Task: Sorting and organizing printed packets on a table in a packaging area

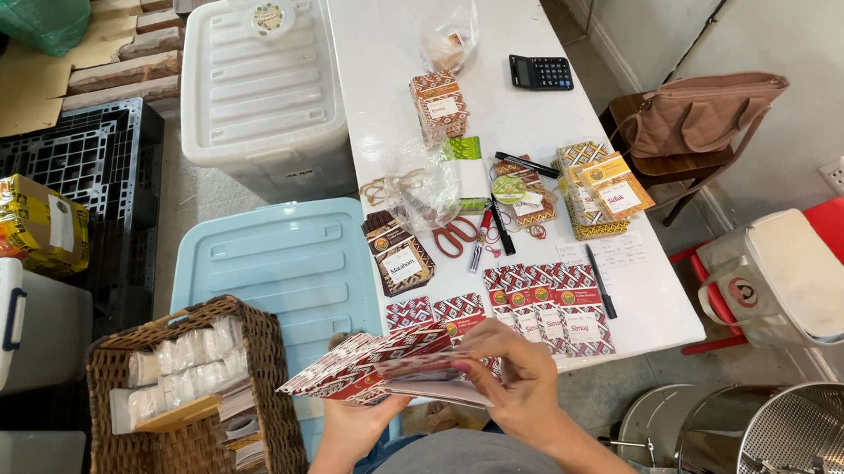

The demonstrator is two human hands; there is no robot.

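head view: left hand (352, 424) grip closed under a fanned stack of red patterned cards (372, 363), held at the near edge of the white bench (399, 25); right hand (516, 375) pinches the stack's right end. judged light, thin, bendable, prone to slide apart; best held by the edges. wicker basket (183, 399) at left holds small white wrapped packets. more cards lie in rows on the bench.

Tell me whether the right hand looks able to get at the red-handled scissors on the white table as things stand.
Probably yes. The scissors lie uncovered ahead of the right hand, with only flat red cards between. But that hand is now busy on the card stack.
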